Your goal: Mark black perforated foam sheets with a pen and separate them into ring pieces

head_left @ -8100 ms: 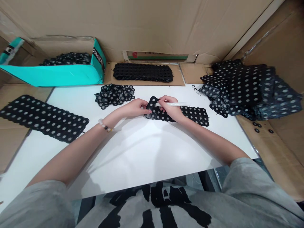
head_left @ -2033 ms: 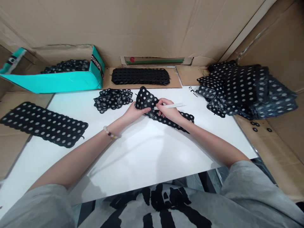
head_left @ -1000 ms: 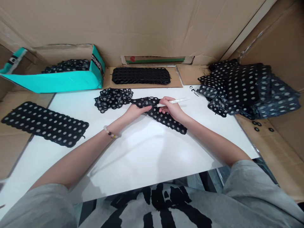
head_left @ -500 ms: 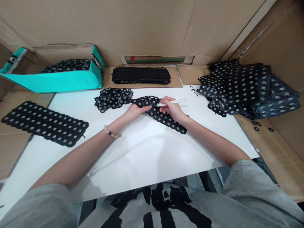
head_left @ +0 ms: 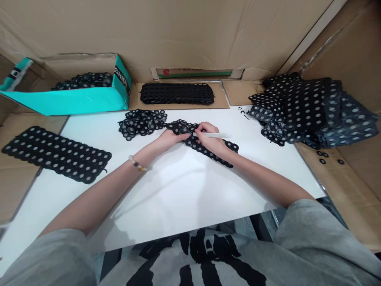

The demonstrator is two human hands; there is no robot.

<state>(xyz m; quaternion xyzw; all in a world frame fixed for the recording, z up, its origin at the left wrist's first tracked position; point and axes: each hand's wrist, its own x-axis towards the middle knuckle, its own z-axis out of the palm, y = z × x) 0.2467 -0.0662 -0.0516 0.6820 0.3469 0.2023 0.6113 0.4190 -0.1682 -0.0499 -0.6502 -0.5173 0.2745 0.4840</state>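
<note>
A black strip of joined rings with pale grey dots lies slantwise on the white table, its upper left part bunched. My left hand pinches that bunched part, thumb stretched along the top. My right hand grips a slim white pen-like tool, whose tip meets the strip just beside my left thumb. How the tip is shaped is too small to make out. Left of my left hand is a heap of loose black rings, close to the strip's upper end.
A flat dotted panel lies at the left, below a turquoise box holding more dotted pieces. Another black panel rests on cardboard at the back. Stacked dotted pieces stand at right, near several loose rings. Cardboard walls enclose the table.
My right hand has shifted slightly and the white tool lies lower, its back end no longer angled up. More of the strip's right end shows. The left hand keeps its place.
</note>
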